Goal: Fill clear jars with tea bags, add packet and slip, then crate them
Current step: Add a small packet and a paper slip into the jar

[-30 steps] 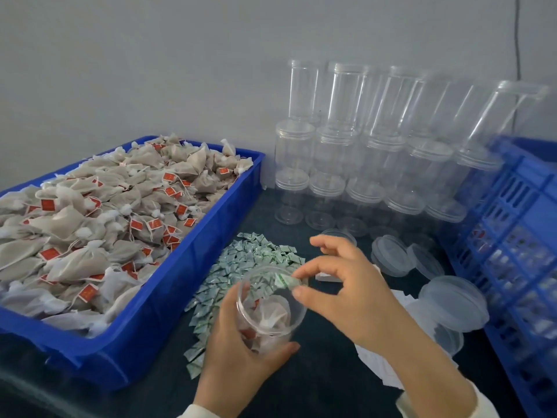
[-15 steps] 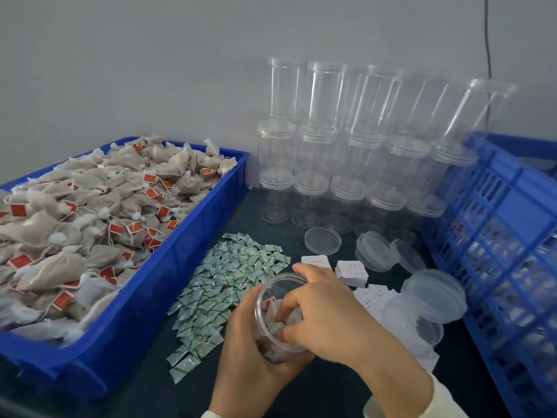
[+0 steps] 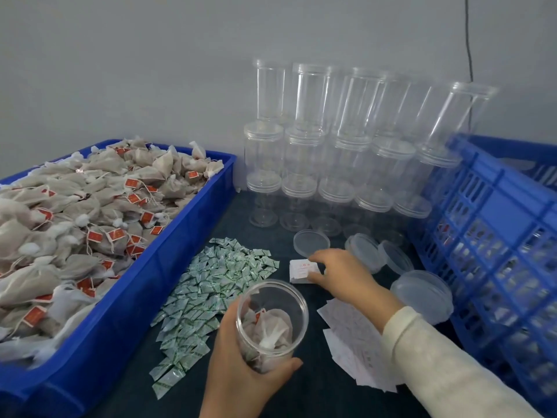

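Clear plastic, the open cylindrical jar (image 3: 272,319) is gripped low at its wall by the left hand (image 3: 241,369), fingers curled round it; white mesh tea bags (image 3: 268,328) are seen inside. Beyond it, the right hand (image 3: 342,274) is stretched forward from a cream sleeve (image 3: 446,366), its fingers (image 3: 316,278) bent and closed about a small white stack of slips (image 3: 301,270) resting on the dark desk (image 3: 316,396). Green-and-white packets (image 3: 208,297) are heaped to the left, beside the blue tray of tea bags (image 3: 99,321). Farther back, empty jars are stacked against the wall, and a blue slatted crate (image 3: 497,254) stands at right.
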Tool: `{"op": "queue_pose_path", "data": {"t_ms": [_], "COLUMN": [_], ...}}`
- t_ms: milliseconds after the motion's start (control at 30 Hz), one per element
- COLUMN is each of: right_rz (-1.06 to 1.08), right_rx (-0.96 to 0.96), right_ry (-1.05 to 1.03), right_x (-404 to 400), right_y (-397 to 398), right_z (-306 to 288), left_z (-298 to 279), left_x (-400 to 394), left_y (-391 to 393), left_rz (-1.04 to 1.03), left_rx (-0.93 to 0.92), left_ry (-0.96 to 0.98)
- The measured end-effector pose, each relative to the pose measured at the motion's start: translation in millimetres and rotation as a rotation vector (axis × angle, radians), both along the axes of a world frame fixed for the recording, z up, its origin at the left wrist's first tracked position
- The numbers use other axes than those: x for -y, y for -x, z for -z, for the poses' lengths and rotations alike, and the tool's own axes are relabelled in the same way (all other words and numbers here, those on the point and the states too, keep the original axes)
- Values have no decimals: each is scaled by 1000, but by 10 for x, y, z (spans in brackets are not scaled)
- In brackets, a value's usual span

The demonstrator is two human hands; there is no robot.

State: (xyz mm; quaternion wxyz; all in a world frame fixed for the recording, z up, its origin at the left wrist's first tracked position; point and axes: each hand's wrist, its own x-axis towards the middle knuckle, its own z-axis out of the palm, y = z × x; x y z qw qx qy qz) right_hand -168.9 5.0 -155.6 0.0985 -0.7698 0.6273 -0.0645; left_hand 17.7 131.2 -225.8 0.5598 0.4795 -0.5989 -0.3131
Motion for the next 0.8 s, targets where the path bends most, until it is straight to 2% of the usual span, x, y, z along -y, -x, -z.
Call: {"op": "queue_pose_path", "data": {"t_ms": [233, 400, 667, 800], "right_rz": [-183, -234, -246, -222], "right_rx": [-316, -411, -329, -191], "right_ry": [152, 131, -30, -168], "right_x": [171, 207, 346, 444], "right_y": [-80, -76, -38, 15], "right_z": [332, 317, 173, 127], "left_z": [34, -11, 17, 38], "left_x": [-5, -9, -3, 1], "left_y": [-16, -31, -29, -32], "left_rz": [-7, -18, -11, -13], "left_rx": [-28, -13, 13, 4], "left_ry": [-41, -23, -33, -58]}}
